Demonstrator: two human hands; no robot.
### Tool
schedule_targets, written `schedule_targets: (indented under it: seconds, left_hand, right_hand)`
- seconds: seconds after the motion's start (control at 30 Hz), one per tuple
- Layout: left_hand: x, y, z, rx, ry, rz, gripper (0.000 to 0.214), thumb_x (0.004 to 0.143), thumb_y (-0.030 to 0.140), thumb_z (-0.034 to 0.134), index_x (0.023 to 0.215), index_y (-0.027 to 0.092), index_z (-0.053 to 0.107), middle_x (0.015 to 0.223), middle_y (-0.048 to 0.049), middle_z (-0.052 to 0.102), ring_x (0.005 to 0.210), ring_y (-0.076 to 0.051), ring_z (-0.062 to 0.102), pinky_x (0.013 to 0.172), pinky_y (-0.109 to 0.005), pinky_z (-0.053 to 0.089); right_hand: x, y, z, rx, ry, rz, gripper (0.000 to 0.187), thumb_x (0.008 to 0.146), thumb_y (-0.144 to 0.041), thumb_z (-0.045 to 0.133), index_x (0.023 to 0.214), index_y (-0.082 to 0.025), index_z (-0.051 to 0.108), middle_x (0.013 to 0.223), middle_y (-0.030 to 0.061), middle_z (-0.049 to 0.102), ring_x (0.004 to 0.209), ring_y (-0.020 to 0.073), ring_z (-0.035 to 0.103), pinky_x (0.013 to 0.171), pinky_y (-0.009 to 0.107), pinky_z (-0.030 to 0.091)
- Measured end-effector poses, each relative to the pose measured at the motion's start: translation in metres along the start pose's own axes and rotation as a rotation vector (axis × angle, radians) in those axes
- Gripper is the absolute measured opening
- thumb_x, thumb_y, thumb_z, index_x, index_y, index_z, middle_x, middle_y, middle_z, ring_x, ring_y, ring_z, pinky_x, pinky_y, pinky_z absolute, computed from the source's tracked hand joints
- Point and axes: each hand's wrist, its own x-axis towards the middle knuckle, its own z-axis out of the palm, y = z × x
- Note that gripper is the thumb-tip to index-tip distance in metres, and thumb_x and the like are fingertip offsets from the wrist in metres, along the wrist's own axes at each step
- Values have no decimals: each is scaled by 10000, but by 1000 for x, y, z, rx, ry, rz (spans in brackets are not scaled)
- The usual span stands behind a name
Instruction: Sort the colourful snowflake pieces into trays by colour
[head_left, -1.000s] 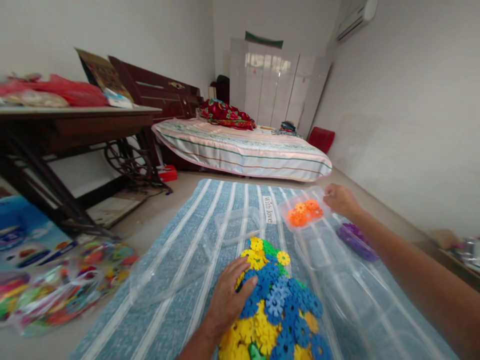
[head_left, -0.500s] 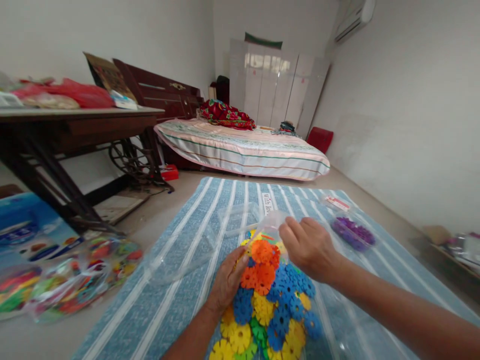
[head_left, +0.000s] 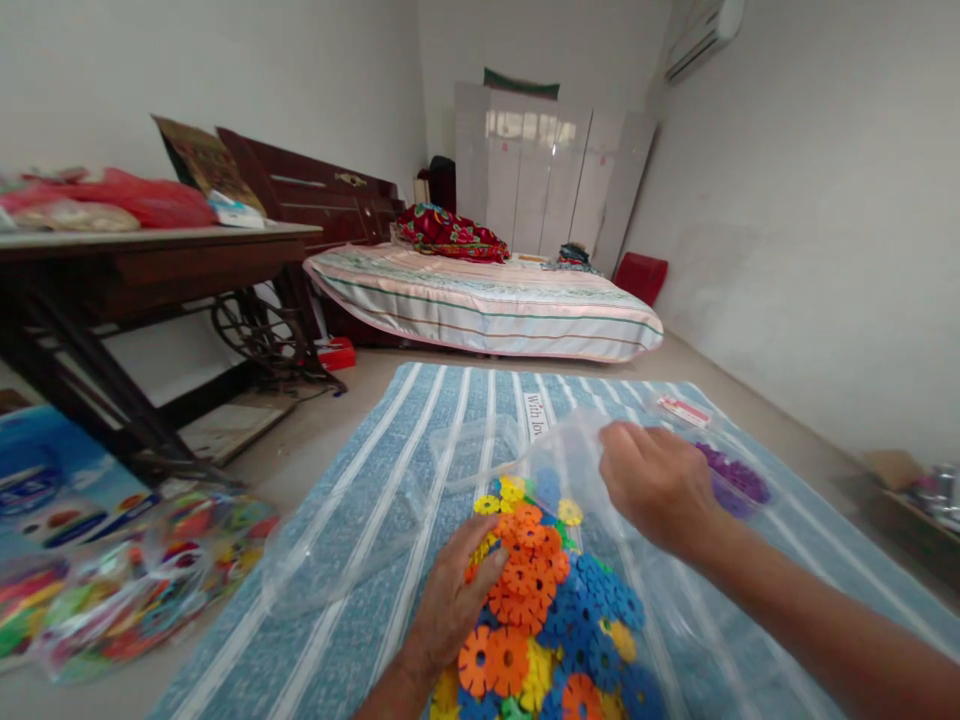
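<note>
Lying at the far left on the bare floor, crinkled clear bags (head_left: 142, 570) hold mixed, many-coloured plastic pieces; their shapes are too blurred to tell. A blue towel (head_left: 420, 430) with pale stripes and a looped, terry-like weave covers the floor beside them. On its left part rests a shallow clear tray (head_left: 345, 540) of thin, glossy plastic, with nothing visible in it; a second empty tray (head_left: 476, 445) of the same kind lies further back.

The left hand (head_left: 454, 600) lies palm down at the left edge of the disc pile (head_left: 555, 620), a heap of flat, toothed, flower-shaped discs in orange, blue, yellow and green. Its fingers (head_left: 484, 565) are loosely spread and slightly bent, gripping nothing, with the tips touching the orange discs. The heap sits on the towel, in the lower middle of the view, between the two forearms.

The right hand (head_left: 660, 485) is curled closed on the rim of a tilted clear container (head_left: 566, 450), held just above the far side of the heap; through its wall a few yellow and blue discs show. Right of this hand, a clear tub (head_left: 739, 480) on the towel holds purple discs of the same toothed form.
</note>
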Motion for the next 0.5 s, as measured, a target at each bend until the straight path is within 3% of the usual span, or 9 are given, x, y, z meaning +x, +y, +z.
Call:
schedule_targets:
  seconds: [0.1,0.2,0.33,0.5]
  left_hand:
    - [1,-3,1,51,7,21,436,824,440,504,1176,211,622,1293,-73,569,1236,-254,484,1076,-464,344]
    - [3,-9,2,89,14,57,399,802,430,538,1124,227,656,1289,-72,572,1234,-264,486,1062,-468,361]
    - [7,-18,4,131,26,77,353,793,415,544,1070,245,683,1283,-66,577,1219,-272,502,1034,-480,390]
    - [9,-22,4,144,31,90,347,794,430,540,1056,256,688,1277,-53,583,1198,-268,522,1026,-468,401]
  right_hand:
    - [13,37,42,-36,-318,391,157,816,-189,448,852,-168,599,696,52,638,614,168,562,536,263,299]
    - [17,77,88,28,-626,713,286,830,-198,429,1065,-178,590,899,88,680,823,190,625,611,245,366]
    - [3,110,125,36,-762,796,266,865,-306,445,962,-179,657,942,92,692,862,192,650,653,239,425]
    - [-34,152,120,-90,-824,902,370,911,-378,398,1052,-137,639,1075,165,645,1032,269,603,805,354,457]
